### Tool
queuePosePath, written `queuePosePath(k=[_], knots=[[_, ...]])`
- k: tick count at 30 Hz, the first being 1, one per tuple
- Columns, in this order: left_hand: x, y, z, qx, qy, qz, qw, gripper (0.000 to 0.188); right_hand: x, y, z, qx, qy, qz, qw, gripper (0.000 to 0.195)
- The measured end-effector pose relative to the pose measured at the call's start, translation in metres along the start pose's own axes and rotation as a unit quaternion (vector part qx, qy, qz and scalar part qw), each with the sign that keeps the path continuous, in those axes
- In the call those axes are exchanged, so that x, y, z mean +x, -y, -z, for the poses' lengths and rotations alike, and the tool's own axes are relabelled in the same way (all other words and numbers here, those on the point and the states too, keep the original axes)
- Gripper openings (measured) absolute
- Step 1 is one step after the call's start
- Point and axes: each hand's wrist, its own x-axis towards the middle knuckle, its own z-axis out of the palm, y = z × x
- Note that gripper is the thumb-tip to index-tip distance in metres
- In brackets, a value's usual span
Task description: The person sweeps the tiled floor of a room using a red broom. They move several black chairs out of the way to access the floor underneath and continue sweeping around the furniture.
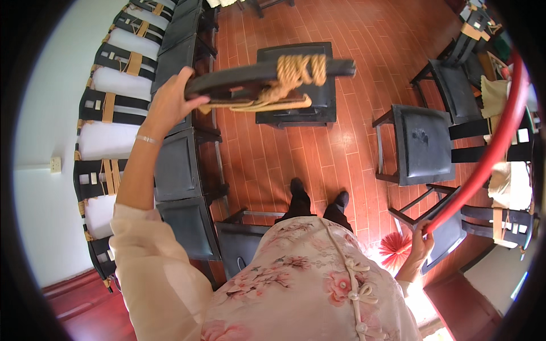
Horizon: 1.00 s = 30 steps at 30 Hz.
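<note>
My left hand (pixel 170 98), arm stretched forward, grips one end of the dark top rail (pixel 239 79) of a chair. Tan rope (pixel 300 70) is wound around that rail, and a tan strip hangs below it. Beneath the rail shows the chair's black padded seat (pixel 315 102). Low on the right side, my right hand (pixel 420 245) is closed around a long red pole (pixel 473 187). The pole slants up to the right-hand rim of the view. Just beside this hand is a round brush head with red bristles (pixel 394 249); its join to the pole is hidden.
Black chairs (pixel 175 166) with rope-bound backs line the white wall on the left. More chairs (pixel 422 140) stand on the right, some with cream cloths. Close at my left leg is another chair seat (pixel 243 245). The floor (pixel 273 162) has reddish-brown planks.
</note>
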Motion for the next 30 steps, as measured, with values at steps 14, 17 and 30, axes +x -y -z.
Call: queuePosePath(k=[14, 17, 30], knots=[[-0.295, -0.053, 0.053, 0.126, 0.041, 0.193, 0.972, 0.027, 0.047, -0.125, -0.024, -0.262, 0.021, -0.107, 0.959, 0.023], [-0.355, -0.085, 0.053, 0.099, 0.032, 0.302, 0.948, 0.027, 0.061, -0.144, -0.02, -0.251, -0.033, -0.167, 0.953, 0.023], [-0.439, -0.095, 0.098, 0.114, 0.16, 0.42, 0.886, 0.036, 0.054, -0.255, 0.046, -0.409, -0.091, -0.306, 0.855, 0.028]])
